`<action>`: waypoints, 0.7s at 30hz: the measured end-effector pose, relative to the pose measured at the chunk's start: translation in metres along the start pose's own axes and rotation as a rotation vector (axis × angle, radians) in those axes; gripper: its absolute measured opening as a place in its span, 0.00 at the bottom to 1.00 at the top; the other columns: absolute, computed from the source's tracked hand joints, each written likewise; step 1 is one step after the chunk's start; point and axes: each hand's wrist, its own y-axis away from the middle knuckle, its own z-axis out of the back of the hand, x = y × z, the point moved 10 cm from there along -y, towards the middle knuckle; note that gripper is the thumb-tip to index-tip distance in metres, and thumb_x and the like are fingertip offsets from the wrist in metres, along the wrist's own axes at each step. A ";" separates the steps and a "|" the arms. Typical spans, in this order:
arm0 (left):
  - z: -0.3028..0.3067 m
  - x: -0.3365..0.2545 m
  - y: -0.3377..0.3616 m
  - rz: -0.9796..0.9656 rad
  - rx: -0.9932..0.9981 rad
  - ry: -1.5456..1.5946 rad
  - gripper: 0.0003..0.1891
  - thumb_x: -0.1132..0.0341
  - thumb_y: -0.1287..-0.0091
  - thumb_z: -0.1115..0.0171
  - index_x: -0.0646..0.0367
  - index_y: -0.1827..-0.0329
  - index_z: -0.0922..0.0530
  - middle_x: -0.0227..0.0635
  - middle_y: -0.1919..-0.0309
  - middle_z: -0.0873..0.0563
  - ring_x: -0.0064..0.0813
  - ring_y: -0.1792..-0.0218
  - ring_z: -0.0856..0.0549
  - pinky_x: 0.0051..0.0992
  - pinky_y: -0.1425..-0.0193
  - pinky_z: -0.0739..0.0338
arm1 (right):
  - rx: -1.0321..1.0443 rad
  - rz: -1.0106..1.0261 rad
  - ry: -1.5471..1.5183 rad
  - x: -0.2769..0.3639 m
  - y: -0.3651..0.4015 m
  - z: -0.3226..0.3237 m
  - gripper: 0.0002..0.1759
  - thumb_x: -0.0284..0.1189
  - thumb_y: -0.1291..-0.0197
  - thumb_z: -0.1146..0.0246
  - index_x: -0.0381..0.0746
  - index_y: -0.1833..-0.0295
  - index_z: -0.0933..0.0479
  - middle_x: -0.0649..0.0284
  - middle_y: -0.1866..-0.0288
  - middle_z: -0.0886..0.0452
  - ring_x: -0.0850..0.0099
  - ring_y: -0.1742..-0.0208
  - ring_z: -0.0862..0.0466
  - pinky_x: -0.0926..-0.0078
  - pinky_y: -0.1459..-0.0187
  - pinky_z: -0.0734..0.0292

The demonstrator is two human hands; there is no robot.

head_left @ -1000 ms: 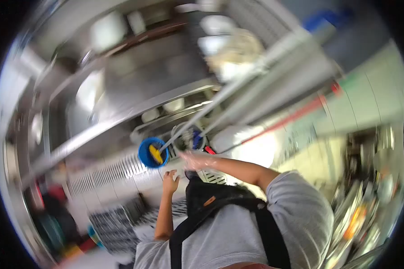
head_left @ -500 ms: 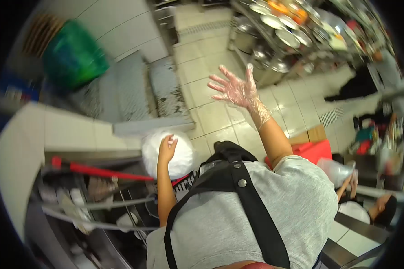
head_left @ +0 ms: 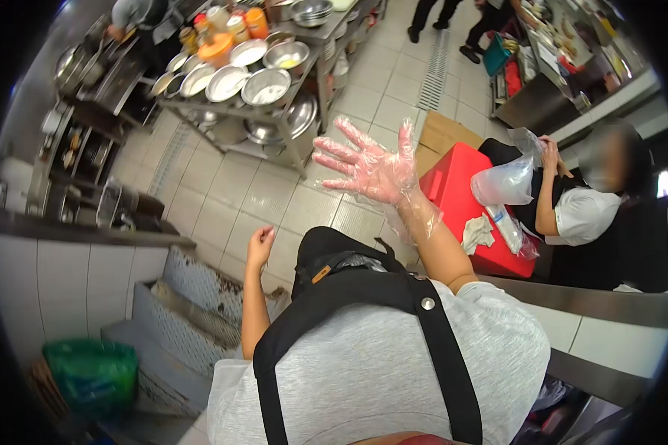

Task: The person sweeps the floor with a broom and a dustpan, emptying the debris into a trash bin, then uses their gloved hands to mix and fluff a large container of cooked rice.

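Observation:
My right hand [head_left: 371, 165] wears a clear plastic glove and is stretched out over the tiled floor, palm showing and fingers spread, holding nothing. The loose cuff of the glove [head_left: 421, 221] hangs around the wrist. My left hand [head_left: 260, 246] is bare and hangs low in front of the black apron [head_left: 334, 259], its fingers curled in, with nothing visible in them. Beyond my right forearm stands a red box [head_left: 447, 185], with a crumpled cloth [head_left: 478, 234] and a filled clear plastic bag [head_left: 503, 182] on its side nearest a co-worker.
A co-worker [head_left: 583, 211] at the right handles plastic. A metal table [head_left: 304, 111] ahead carries bowls and bottles. Grey metal steps [head_left: 167, 326] and a green bag [head_left: 93, 374] are at lower left. Cardboard [head_left: 439, 133] lies behind the red box; people stand farther back.
My view and body have turned right; the steps and green bag moved to lower left, and the red box came into fuller view. My left hand is away from the white bag. The gloved hand stays spread.

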 end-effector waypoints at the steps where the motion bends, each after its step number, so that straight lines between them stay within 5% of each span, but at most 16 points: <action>1: -0.002 0.007 -0.008 0.069 -0.023 0.100 0.14 0.64 0.33 0.41 0.63 0.49 0.22 0.34 0.59 0.17 0.23 0.58 0.20 0.22 0.52 0.27 | 0.000 0.030 -0.016 0.012 -0.004 0.003 0.60 0.78 0.54 0.66 0.48 0.24 0.60 0.41 0.24 0.59 0.45 0.24 0.55 0.31 0.33 0.58; 3: -0.011 -0.006 -0.042 0.127 -0.025 0.192 0.13 0.65 0.34 0.41 0.62 0.51 0.21 0.37 0.58 0.17 0.25 0.56 0.21 0.25 0.51 0.27 | -0.035 0.079 0.026 0.034 -0.017 0.021 0.59 0.78 0.53 0.66 0.48 0.24 0.59 0.41 0.25 0.57 0.46 0.25 0.53 0.32 0.33 0.56; 5: 0.006 -0.108 -0.066 -0.150 -0.359 0.129 0.13 0.66 0.34 0.42 0.62 0.49 0.22 0.41 0.51 0.20 0.32 0.49 0.23 0.27 0.43 0.32 | -0.095 0.100 0.102 0.051 -0.033 0.056 0.58 0.77 0.52 0.66 0.48 0.24 0.58 0.41 0.25 0.54 0.45 0.26 0.50 0.34 0.32 0.53; 7: -0.007 -0.227 -0.091 -0.512 -0.453 0.126 0.17 0.59 0.31 0.47 0.59 0.45 0.24 0.42 0.44 0.25 0.38 0.40 0.29 0.34 0.36 0.38 | -0.142 0.142 0.210 0.068 -0.051 0.106 0.56 0.76 0.50 0.65 0.48 0.24 0.56 0.43 0.27 0.48 0.50 0.27 0.43 0.39 0.32 0.48; 9: -0.040 -0.325 -0.114 -0.864 -0.326 0.008 0.23 0.50 0.30 0.54 0.56 0.41 0.26 0.41 0.40 0.27 0.40 0.36 0.33 0.43 0.33 0.44 | -0.530 0.107 0.309 0.077 -0.065 0.187 0.51 0.71 0.44 0.61 0.46 0.24 0.56 0.50 0.27 0.45 0.56 0.28 0.40 0.45 0.33 0.42; 11: -0.085 -0.384 -0.143 -1.083 -0.108 -0.073 0.26 0.45 0.30 0.60 0.52 0.40 0.26 0.39 0.42 0.25 0.40 0.36 0.31 0.52 0.32 0.50 | -0.596 0.246 0.381 0.077 -0.079 0.183 0.45 0.63 0.39 0.58 0.45 0.25 0.53 0.53 0.27 0.44 0.59 0.29 0.38 0.49 0.32 0.42; 17: -0.245 -0.399 -0.323 -1.156 0.447 -0.275 0.21 0.54 0.30 0.60 0.53 0.50 0.20 0.38 0.48 0.20 0.40 0.41 0.26 0.51 0.31 0.49 | -0.826 0.412 0.301 0.228 -0.068 0.246 0.33 0.47 0.29 0.60 0.38 0.27 0.52 0.57 0.27 0.44 0.62 0.27 0.41 0.59 0.29 0.45; 21: -0.330 -0.489 -0.424 -1.123 0.456 -0.039 0.15 0.60 0.31 0.54 0.53 0.55 0.18 0.39 0.50 0.19 0.40 0.42 0.26 0.48 0.33 0.42 | -0.859 0.681 0.398 0.357 -0.021 0.252 0.33 0.49 0.29 0.59 0.33 0.32 0.42 0.52 0.27 0.43 0.61 0.27 0.41 0.53 0.32 0.41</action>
